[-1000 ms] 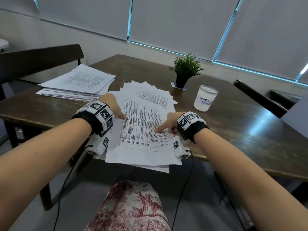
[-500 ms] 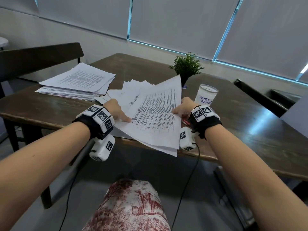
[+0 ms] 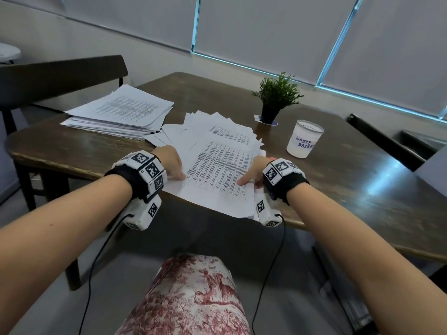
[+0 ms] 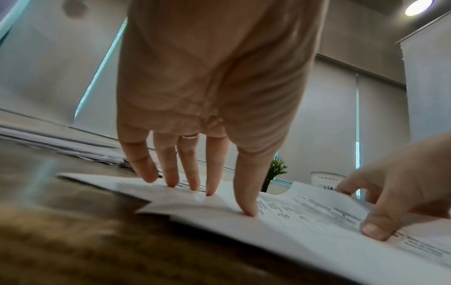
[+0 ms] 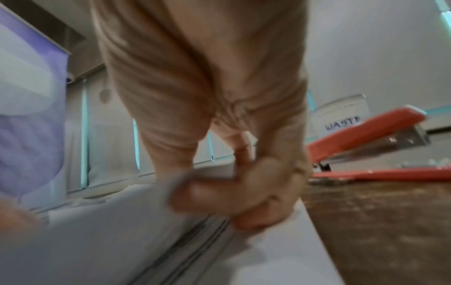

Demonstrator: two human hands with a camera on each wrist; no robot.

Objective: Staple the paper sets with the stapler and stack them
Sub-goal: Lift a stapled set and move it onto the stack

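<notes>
— So, where are the papers lying at this moment?

— A printed paper set (image 3: 217, 172) is lying at the near edge of the desk (image 3: 338, 189), its near corner hanging out past that edge. It is resting on top of a fanned spread of loose sheets (image 3: 212, 124) reaching toward the middle of the desk.

— And what is each grip doing?

— The left hand (image 3: 169, 160) is lying flat and wide, fingers (image 4: 246, 192) straight, tips pressing down on the left margin of the set (a ring is showing on one finger). The right hand (image 3: 254, 170) is pinching the right edge of the same set: the thumb (image 4: 375, 227) is sitting on the printed face, and the other fingers (image 5: 258, 219) are curling under the edges of the sheets, as the right wrist view is showing, though blurred.

— Is the stapler showing anywhere?

— Yes, an orange stapler (image 5: 371, 146) is sitting on the desk just beside the right hand, on its right, untouched, its top arm tilting up from the base. From the head view it is mostly hidden behind the wrist.

— Anything else on the desk?

— A thicker stack of papers (image 3: 121, 112) is lying toward the far left corner, just touching the fanned sheets. A small potted plant (image 3: 275, 97) is standing toward the far edge, and a white cup (image 3: 303, 139) hand-lettered "WASTE BASKET" is standing near it, to the right of the papers.
</notes>
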